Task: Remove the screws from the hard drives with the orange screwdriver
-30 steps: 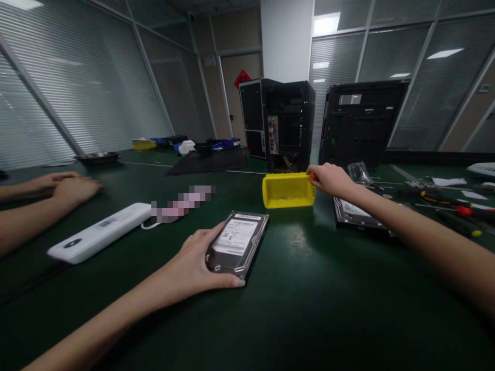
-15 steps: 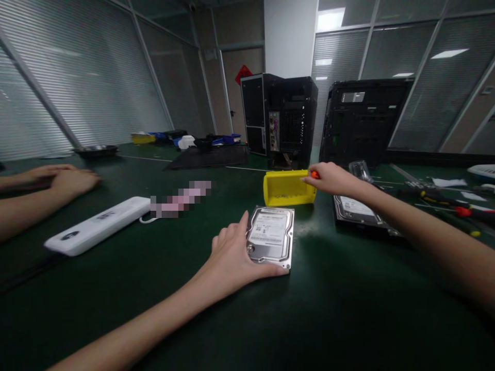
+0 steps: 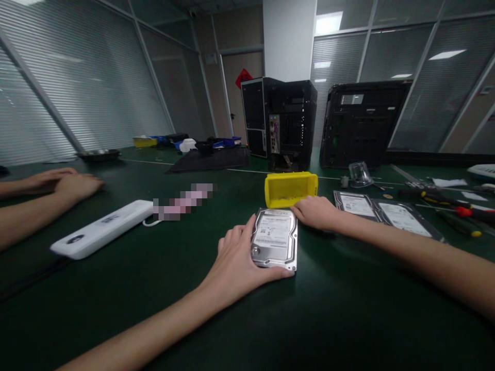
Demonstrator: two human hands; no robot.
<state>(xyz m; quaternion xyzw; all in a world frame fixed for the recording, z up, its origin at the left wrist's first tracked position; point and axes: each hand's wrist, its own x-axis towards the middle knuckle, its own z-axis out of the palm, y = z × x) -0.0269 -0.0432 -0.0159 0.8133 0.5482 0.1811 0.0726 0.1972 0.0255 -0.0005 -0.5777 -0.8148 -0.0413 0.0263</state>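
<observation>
My left hand [image 3: 235,257] cups the near-left edge of the hard drive [image 3: 275,238], which lies flat, label up, on the green table [image 3: 328,319], while my right hand [image 3: 315,212] rests curled at its one o'clock corner; whether it holds anything I cannot tell. The drive looks placed and steadied, its casing unopened. A yellow bin [image 3: 290,188] sits at twelve o'clock, two more drives [image 3: 382,216] and screwdrivers [image 3: 456,208] at two o'clock, another person's hands [image 3: 65,183] at ten

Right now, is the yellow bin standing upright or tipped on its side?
Tipped on its side: the yellow bin shows its open mouth toward the camera, beyond the hard drive.
</observation>
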